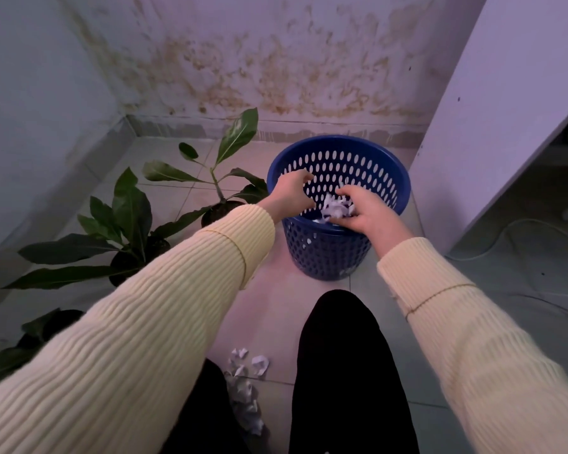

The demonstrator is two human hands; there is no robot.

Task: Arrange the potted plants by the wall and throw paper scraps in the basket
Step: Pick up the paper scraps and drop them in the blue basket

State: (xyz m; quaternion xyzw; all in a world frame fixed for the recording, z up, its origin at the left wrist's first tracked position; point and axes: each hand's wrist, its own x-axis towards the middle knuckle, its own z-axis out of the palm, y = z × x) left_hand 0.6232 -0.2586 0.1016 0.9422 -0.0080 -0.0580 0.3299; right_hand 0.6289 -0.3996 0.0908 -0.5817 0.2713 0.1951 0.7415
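Observation:
A blue perforated basket [374,158] stands on the tiled floor near the stained back wall. Both my hands reach over its near rim. My left hand [291,194] hovers over the left side with curled, spread fingers and nothing in it. My right hand [368,211] grips a bunch of white paper scraps [336,208] above the basket's inside. More crumpled paper scraps [248,375] lie on the floor between my legs. Three potted plants stand in a row along the left wall: one by the basket [223,191], a middle one [128,234], and a near one [46,332] partly hidden by my sleeve.
A white cabinet or desk side [489,126] rises to the right of the basket. Pale cables [505,234] trail over the floor beneath it. My black-trousered legs [345,371] fill the bottom centre. The left wall [30,126] meets the back wall in a corner.

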